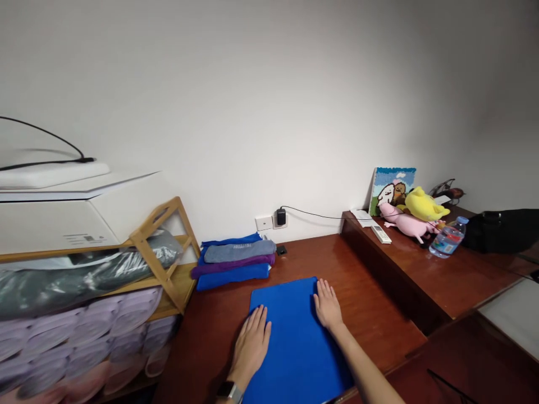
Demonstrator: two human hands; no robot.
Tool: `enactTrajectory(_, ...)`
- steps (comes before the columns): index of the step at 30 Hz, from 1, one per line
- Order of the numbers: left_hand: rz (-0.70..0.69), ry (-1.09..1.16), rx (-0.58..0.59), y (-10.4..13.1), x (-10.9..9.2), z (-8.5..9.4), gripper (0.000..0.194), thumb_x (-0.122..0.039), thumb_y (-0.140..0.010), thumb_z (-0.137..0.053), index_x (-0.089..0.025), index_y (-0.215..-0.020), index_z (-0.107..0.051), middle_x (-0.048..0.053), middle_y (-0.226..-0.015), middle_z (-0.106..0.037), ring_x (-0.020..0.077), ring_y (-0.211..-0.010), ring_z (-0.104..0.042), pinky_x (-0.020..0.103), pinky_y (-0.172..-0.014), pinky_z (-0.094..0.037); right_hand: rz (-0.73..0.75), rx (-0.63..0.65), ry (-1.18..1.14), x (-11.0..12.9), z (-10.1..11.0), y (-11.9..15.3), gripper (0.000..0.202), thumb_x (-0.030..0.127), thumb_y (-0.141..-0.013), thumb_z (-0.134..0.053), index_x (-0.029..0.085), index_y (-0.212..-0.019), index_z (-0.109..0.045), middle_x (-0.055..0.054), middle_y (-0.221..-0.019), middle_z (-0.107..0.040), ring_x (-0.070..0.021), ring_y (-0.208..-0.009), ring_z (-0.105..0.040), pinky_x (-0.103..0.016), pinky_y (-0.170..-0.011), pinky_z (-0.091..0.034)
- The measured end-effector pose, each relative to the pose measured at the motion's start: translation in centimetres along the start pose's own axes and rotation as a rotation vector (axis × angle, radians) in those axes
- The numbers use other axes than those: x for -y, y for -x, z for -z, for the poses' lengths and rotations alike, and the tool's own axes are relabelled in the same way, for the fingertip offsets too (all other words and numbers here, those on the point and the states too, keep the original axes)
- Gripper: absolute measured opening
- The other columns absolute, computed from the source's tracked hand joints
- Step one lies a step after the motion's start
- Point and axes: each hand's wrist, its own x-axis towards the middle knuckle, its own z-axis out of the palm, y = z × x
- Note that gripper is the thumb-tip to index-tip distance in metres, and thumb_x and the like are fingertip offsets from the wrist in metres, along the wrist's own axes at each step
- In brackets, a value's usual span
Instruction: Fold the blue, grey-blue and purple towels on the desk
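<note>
A blue cloth (295,342) lies spread flat on the reddish-brown wooden desk (311,255), its near end cut off by the frame's lower edge. My left hand (252,339) rests flat on the cloth's left edge, fingers stretched out, with a watch on the wrist. On the cloth's upper right edge lies my right hand (327,304), palm down and fingers extended. Neither hand grips anything. Beyond the cloth, toward the wall, sit several rolled or folded cloths in blue, purple (236,265) and grey (240,251).
On the left, a wooden rack (168,269) holds slippers and a plastic-wrapped bundle, with a white box (63,219) on top. A raised ledge (421,275) at right carries a water bottle (448,240), plush toys (406,221) and a remote (381,234). A cable runs from the plugged-in adapter (281,216).
</note>
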Motion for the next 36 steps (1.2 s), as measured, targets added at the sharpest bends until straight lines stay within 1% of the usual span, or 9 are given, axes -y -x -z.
enactTrajectory(5,-0.054,-0.005,0.006,-6.4,2.1,-1.4,0.060,-0.040,-0.107,-0.030,-0.018,-0.160,-0.047,0.012,-0.165,-0.051,0.0275,-0.155,-0.043,0.052,-0.129,-0.036,0.281,-0.027,-0.118,9.6,-1.7,-2.2,0.063,0.041,-0.112,-0.021,0.013,-0.167,-0.035,-0.008,-0.173,-0.030,-0.0213,-0.163,-0.022,-0.041,-0.134,-0.016)
enactTrajectory(9,0.049,-0.047,0.094,-7.3,3.8,-4.1,0.062,-0.035,-0.106,-0.028,-0.014,-0.161,-0.043,0.016,-0.168,-0.045,0.0287,-0.158,-0.038,0.054,-0.129,-0.034,0.401,0.093,-0.171,14.6,-4.0,-3.6,0.062,0.043,-0.112,-0.022,0.016,-0.166,-0.036,-0.007,-0.171,-0.035,-0.0203,-0.162,-0.026,-0.042,-0.133,-0.020)
enactTrajectory(13,0.082,-0.058,0.086,-6.5,3.7,-4.7,0.063,-0.036,-0.106,-0.027,-0.011,-0.162,-0.041,0.016,-0.171,-0.038,0.0289,-0.160,-0.034,0.052,-0.131,-0.031,0.335,0.110,-0.153,13.1,-5.1,-3.8,0.064,0.045,-0.112,-0.021,0.015,-0.168,-0.032,-0.007,-0.172,-0.032,-0.0210,-0.163,-0.021,-0.045,-0.134,-0.014)
enactTrajectory(22,0.093,-0.040,0.067,-6.6,3.2,-4.0,0.064,-0.041,-0.107,-0.029,-0.014,-0.164,-0.038,0.014,-0.170,-0.041,0.0273,-0.160,-0.035,0.050,-0.131,-0.029,0.026,0.100,0.027,1.8,-3.0,-5.5,0.065,0.044,-0.111,-0.018,0.018,-0.170,-0.022,-0.006,-0.175,-0.023,-0.0203,-0.164,-0.017,-0.044,-0.133,-0.009)
enactTrajectory(26,0.096,-0.025,0.079,-6.8,3.2,-3.9,0.064,-0.041,-0.106,-0.028,-0.013,-0.163,-0.041,0.014,-0.170,-0.041,0.0276,-0.159,-0.036,0.051,-0.131,-0.029,-0.072,0.118,0.034,-1.5,-1.8,-5.9,0.066,0.046,-0.111,-0.014,0.018,-0.170,-0.021,-0.004,-0.175,-0.022,-0.0189,-0.164,-0.017,-0.043,-0.133,-0.011)
enactTrajectory(28,0.100,-0.023,0.093,-6.9,3.1,-3.7,0.065,-0.041,-0.106,-0.027,-0.012,-0.162,-0.041,0.015,-0.170,-0.041,0.0274,-0.159,-0.036,0.051,-0.131,-0.029,-0.099,0.110,0.040,-1.3,-1.2,-5.9,0.066,0.045,-0.111,-0.016,0.015,-0.170,-0.022,-0.006,-0.175,-0.023,-0.0209,-0.164,-0.017,-0.045,-0.133,-0.011)
enactTrajectory(31,0.106,-0.030,0.104,-7.0,3.0,-3.6,0.066,-0.042,-0.107,-0.026,-0.011,-0.163,-0.039,0.014,-0.171,-0.039,0.0265,-0.160,-0.035,0.049,-0.132,-0.028,-0.065,0.014,0.025,1.8,-1.1,-4.9,0.066,0.042,-0.111,-0.017,0.011,-0.169,-0.025,-0.009,-0.176,-0.022,-0.0244,-0.165,-0.014,-0.046,-0.133,-0.009)
enactTrajectory(33,0.109,-0.041,0.108,-7.0,3.0,-3.6,0.066,-0.042,-0.107,-0.025,-0.011,-0.163,-0.038,0.014,-0.172,-0.037,0.0264,-0.160,-0.034,0.049,-0.132,-0.027,0.092,-0.048,-0.031,5.4,-1.9,-3.7,0.065,0.043,-0.112,-0.017,0.012,-0.169,-0.027,-0.008,-0.175,-0.024,-0.0240,-0.165,-0.014,-0.045,-0.134,-0.008)
enactTrajectory(36,0.094,-0.059,0.125,-7.0,3.2,-3.8,0.065,-0.040,-0.107,-0.025,-0.010,-0.163,-0.038,0.015,-0.172,-0.036,0.0271,-0.160,-0.034,0.049,-0.132,-0.027,0.360,-0.014,-0.139,10.6,-3.9,-1.6,0.064,0.049,-0.113,-0.017,0.019,-0.168,-0.031,-0.004,-0.174,-0.030,-0.0209,-0.163,-0.020,-0.042,-0.134,-0.012)
